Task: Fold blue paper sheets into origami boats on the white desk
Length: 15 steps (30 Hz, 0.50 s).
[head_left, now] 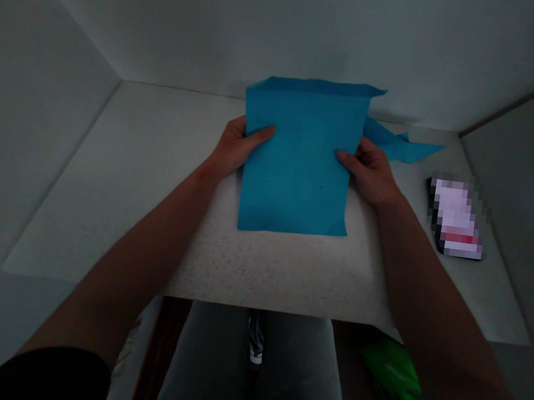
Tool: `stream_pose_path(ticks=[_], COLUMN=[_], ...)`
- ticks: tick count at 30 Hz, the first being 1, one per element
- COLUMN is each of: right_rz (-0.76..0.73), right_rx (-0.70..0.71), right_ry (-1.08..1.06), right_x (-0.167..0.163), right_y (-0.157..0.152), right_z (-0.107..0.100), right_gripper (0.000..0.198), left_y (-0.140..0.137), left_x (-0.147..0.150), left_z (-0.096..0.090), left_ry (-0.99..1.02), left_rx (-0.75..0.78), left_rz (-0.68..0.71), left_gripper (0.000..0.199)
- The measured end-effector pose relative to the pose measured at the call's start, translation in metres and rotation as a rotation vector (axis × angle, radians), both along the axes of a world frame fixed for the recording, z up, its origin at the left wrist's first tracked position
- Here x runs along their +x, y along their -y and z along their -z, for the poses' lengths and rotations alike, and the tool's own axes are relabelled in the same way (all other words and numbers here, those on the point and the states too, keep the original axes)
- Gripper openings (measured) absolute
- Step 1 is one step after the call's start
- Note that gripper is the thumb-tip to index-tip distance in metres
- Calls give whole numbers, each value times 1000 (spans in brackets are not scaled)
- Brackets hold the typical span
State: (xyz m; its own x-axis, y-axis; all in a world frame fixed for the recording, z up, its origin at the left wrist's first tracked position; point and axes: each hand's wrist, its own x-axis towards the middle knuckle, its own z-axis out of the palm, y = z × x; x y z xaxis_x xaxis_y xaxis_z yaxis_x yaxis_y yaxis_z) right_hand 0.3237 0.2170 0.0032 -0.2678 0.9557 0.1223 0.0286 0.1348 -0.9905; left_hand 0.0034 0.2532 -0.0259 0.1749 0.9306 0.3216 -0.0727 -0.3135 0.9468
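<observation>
A sheet of blue paper [301, 165] is held up in front of me over the white tabletop, with creases along its top edge and a bent lower right corner. My left hand [239, 147] grips its left edge, thumb on the front and fingers hidden behind. On the opposite edge my right hand [369, 167] is closed the same way, its thumb pressed on the face of the paper. Behind the right hand lies a folded blue paper shape [406, 146] with pointed ends, partly covered by the sheet.
A phone [459, 219], blurred out, lies on the tabletop [99, 204] at the right. Walls enclose the table at the back and both sides. Below the front edge are my legs [206, 362] and a green plastic bag [396, 374] at the lower right.
</observation>
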Motion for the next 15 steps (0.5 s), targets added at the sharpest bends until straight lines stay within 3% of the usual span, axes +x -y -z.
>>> stream_pose_path(ticks=[9, 15], right_rz=[61, -2], right_rx=[70, 48], right_ry=[7, 2], right_x=[3, 2], right_y=[-8, -8], right_z=[5, 3], right_gripper=[75, 82], left_y=[-10, -11], left_x=[-6, -11], left_z=[8, 13], left_ry=[17, -57], left_rx=[66, 97], left_rz=[31, 21], left_gripper=[52, 63])
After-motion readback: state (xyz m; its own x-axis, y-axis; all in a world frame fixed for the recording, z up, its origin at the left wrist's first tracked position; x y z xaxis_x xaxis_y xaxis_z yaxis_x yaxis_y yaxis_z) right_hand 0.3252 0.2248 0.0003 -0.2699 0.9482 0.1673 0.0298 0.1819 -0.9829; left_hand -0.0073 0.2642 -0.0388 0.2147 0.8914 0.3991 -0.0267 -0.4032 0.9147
